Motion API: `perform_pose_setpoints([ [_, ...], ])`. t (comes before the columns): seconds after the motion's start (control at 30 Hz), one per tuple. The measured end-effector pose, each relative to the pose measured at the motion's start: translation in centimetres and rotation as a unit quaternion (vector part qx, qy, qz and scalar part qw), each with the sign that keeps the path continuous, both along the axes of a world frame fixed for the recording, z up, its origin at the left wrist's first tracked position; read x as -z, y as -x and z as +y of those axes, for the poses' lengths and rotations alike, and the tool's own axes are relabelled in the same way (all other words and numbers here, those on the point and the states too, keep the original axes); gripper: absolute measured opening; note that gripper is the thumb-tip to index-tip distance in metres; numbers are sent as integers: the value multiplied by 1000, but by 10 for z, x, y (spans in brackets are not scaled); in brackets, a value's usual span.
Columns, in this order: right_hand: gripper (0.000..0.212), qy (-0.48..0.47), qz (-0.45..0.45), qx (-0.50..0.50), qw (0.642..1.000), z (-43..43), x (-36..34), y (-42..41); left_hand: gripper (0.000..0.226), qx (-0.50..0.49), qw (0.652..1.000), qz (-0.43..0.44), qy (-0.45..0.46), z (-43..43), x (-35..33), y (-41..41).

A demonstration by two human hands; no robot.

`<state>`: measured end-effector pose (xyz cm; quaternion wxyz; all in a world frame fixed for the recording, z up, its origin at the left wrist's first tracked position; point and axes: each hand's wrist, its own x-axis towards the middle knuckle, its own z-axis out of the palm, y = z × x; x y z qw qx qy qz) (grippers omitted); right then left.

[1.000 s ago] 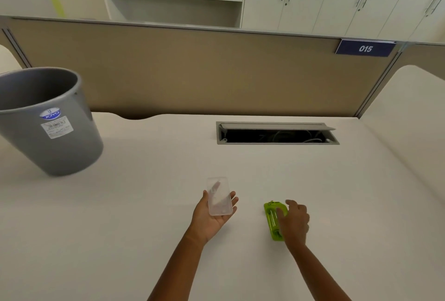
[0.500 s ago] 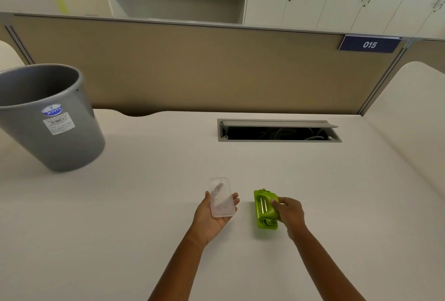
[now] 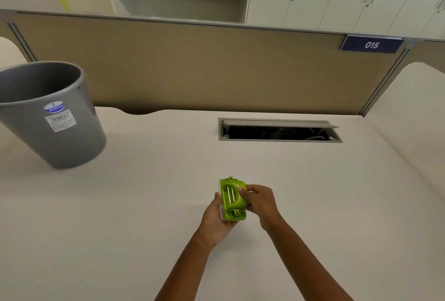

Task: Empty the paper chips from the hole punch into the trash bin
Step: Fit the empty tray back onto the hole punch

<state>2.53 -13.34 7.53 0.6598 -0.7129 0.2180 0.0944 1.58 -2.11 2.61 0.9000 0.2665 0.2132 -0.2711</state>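
Both hands meet low over the counter (image 3: 313, 204), left hand (image 3: 215, 220) cupping the clear tray under the green hole punch (image 3: 233, 198) gripped by the right hand (image 3: 258, 200); square edges before pressing, trash bin (image 3: 48, 117) well apart.

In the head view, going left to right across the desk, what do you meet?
Grey trash bin → left hand → green hole punch → right hand → open cable tray in the desk → blue "015" sign on the partition.
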Motion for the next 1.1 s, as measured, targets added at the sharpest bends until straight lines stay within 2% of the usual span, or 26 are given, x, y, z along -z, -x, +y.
perform_pose_setpoints([
  [0.2,19,23,-7,-9,1000,6,3,3,46,3,1000,9,-6,1,-1,0],
  [0.47,24,14,-7,22,1000,11,1,3,48,-18,1000,7,22,-1,-4,3],
  [0.63,19,31,-10,20,999,11,-4,5,42,-17,1000,-13,0,0,-6,4],
  [0.9,11,73,-9,-44,996,8,-11,6,37,-16,999,-41,-17,3,0,4],
  [1.03,36,104,-35,-36,993,5,-9,4,36,-18,998,-49,-40,6,3,4],
  [1.1,29,107,-48,-3,993,3,-6,1,36,-13,997,-54,-46,7,3,4],
])
